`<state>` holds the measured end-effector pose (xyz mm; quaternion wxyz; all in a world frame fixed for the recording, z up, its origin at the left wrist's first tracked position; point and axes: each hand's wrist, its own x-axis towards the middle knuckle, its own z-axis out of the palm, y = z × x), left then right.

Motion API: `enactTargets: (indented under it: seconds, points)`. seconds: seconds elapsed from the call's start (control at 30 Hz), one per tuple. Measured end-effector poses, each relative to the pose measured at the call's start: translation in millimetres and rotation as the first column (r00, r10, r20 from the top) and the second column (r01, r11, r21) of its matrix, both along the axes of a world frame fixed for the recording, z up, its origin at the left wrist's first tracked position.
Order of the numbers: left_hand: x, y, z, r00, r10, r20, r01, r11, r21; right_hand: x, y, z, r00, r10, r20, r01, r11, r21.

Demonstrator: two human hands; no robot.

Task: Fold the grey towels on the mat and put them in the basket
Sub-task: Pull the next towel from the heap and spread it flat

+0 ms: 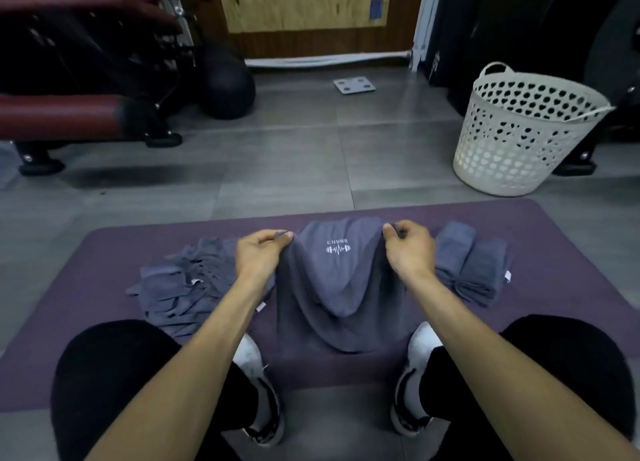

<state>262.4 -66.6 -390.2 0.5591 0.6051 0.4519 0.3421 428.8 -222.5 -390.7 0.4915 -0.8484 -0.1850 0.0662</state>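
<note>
The left hand [258, 256] and right hand [410, 249] each pinch a top corner of a grey towel [341, 287], which hangs between them over the purple mat [554, 245]. The white basket [519, 131] stands on the floor at 2 o'clock, well apart from both hands.

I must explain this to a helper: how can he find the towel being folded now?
Look at the purple mat. The towel lies at its middle, between a loose pile and folded towels. Only it shows a white logo, with both hands pinching its far corners.
</note>
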Motion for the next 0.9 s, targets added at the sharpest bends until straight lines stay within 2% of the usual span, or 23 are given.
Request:
enactTargets:
  seconds: [0.17, 0.3, 0.37, 0.57, 0.77, 0.83, 0.9]
  points:
    - [51, 61, -49, 0.977, -0.08, -0.199, 0.072, 0.996, -0.05, 45, 50, -34, 0.996, 0.056, -0.075, -0.074, 0.963, -0.261]
    - [100, 119, -92, 0.928, -0.203, -0.314, 0.139, 0.967, -0.214, 94, 101, -67, 0.984, 0.131, -0.117, -0.168, 0.892, -0.42]
    - [124, 145, -114, 0.894, -0.249, -0.371, 0.164, 0.955, -0.246, 116, 130, -88, 0.972, 0.189, -0.143, -0.235, 0.848, -0.474]
    - [179, 218, -204, 0.761, -0.341, -0.552, 0.249, 0.939, -0.237, 166, 219, -176, 0.893, 0.401, -0.207, -0.444, 0.701, -0.559]
    - [197, 268, -299, 0.718, -0.391, -0.576, 0.334, 0.919, -0.208, 190, 259, -280, 0.86, 0.447, -0.247, -0.503, 0.661, -0.556]
    - [199, 277, -321, 0.732, -0.401, -0.551, 0.312, 0.916, -0.253, 194, 263, -307, 0.855, 0.452, -0.253, -0.512, 0.667, -0.541]
    - [203, 288, -338, 0.8, -0.313, -0.512, 0.213, 0.946, -0.244, 196, 264, -328, 0.854, 0.447, -0.266, -0.517, 0.68, -0.52]
